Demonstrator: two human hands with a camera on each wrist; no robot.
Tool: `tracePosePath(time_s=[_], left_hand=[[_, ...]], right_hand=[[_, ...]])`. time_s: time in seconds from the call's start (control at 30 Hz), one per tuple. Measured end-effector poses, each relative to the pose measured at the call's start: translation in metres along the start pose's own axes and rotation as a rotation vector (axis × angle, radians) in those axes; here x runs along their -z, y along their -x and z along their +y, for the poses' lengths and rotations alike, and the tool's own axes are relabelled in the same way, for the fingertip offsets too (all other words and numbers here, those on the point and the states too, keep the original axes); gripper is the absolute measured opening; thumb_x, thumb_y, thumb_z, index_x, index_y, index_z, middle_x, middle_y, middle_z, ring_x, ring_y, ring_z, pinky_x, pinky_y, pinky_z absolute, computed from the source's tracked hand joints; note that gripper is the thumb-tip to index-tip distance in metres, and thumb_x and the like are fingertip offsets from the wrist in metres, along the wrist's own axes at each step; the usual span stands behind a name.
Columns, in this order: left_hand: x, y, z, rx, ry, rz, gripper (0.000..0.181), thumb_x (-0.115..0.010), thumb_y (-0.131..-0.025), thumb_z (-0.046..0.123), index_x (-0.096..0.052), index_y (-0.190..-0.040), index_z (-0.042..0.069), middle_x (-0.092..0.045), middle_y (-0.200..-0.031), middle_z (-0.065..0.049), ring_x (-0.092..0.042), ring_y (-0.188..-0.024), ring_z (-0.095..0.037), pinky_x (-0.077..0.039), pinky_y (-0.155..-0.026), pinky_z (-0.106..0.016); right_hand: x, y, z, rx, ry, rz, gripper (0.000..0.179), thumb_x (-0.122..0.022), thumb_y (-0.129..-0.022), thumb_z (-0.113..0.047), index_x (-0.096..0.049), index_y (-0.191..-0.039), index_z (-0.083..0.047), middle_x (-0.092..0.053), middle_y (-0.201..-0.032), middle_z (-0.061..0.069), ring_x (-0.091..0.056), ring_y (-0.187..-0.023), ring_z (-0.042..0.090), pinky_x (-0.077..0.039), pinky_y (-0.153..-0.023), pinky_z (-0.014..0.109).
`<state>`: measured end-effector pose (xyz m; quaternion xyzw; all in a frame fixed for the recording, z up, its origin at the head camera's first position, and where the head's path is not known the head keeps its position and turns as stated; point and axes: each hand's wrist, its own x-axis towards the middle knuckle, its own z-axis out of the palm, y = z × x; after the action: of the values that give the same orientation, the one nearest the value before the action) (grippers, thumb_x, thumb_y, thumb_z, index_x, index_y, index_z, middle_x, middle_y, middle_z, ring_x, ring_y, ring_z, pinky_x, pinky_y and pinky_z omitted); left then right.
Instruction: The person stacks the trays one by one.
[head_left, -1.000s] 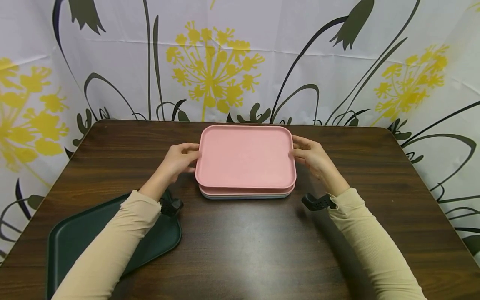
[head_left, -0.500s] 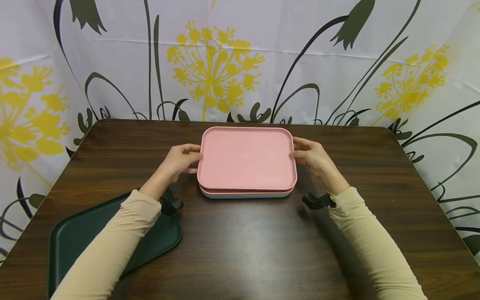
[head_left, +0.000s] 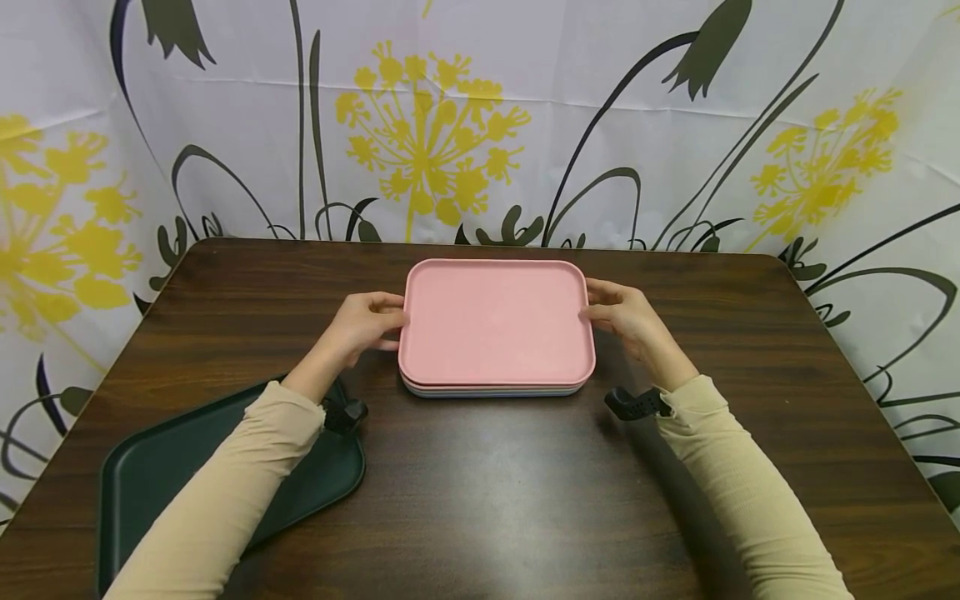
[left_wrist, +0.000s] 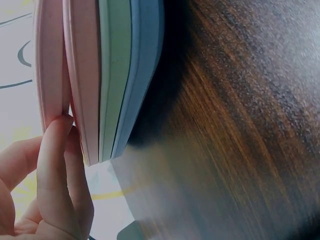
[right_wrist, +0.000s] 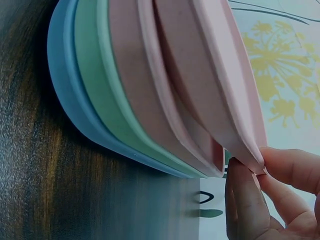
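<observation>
The left hand [head_left: 360, 323] is pinching the left edge of the top pink tray [head_left: 497, 321], and the right hand [head_left: 632, 318] is pinching its right edge, fingers closing narrowly on the rim. Under that tray a gap is showing above the lower pink tray [left_wrist: 84, 75], which is lying on a light green tray [left_wrist: 115, 70] and a blue tray [left_wrist: 144, 60]. The stack is resting on the dark wooden table [head_left: 487, 500]. A dark green tray [head_left: 322, 462] is lying partly beneath the left sleeve [head_left: 225, 487].

A dark green tray [head_left: 315, 475] lies on the brown table [head_left: 487, 500], with a white cloth [head_left: 570, 50] (yellow-flowered, lightly creased) hanging behind.
</observation>
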<state>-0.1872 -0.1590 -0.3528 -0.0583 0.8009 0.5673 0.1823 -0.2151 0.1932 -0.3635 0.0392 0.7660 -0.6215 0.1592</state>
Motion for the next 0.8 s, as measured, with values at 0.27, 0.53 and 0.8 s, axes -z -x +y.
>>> tracePosePath(time_s=[0.27, 0.53, 0.8], left_hand=[[0.0001, -0.0016, -0.0022, -0.016, -0.011, 0.002, 0.05, -0.052, -0.095, 0.009, -0.039, -0.143, -0.003, -0.052, -0.133, -0.028, -0.061, -0.095, -0.009, -0.059, -0.073, -0.022], [-0.0007, -0.0023, -0.0034, -0.04, -0.043, 0.023, 0.051, -0.052, -0.094, 0.006, -0.04, -0.143, -0.002, -0.053, -0.126, -0.025, -0.059, -0.088, -0.005, -0.059, -0.077, -0.026], [-0.0035, -0.0036, -0.0027, -0.051, -0.102, 0.044, 0.05, -0.052, -0.094, 0.006, -0.041, -0.142, -0.003, -0.05, -0.134, -0.027, -0.059, -0.106, -0.023, -0.059, -0.08, -0.029]], right_hand=[[0.0008, -0.0021, 0.0017, -0.003, 0.024, 0.002, 0.06, -0.056, -0.089, 0.004, -0.036, -0.146, -0.001, -0.045, -0.136, 0.02, -0.055, -0.092, 0.0, -0.053, -0.078, 0.009], [0.0, -0.002, 0.0012, 0.021, 0.039, -0.004, 0.06, -0.057, -0.088, 0.003, -0.037, -0.145, 0.0, -0.048, -0.134, 0.022, -0.055, -0.091, -0.001, -0.051, -0.076, 0.008], [0.0003, -0.0057, 0.0045, 0.013, 0.05, -0.002, 0.06, -0.055, -0.088, 0.003, -0.037, -0.145, 0.0, -0.045, -0.139, 0.024, -0.054, -0.097, 0.002, -0.05, -0.077, 0.007]])
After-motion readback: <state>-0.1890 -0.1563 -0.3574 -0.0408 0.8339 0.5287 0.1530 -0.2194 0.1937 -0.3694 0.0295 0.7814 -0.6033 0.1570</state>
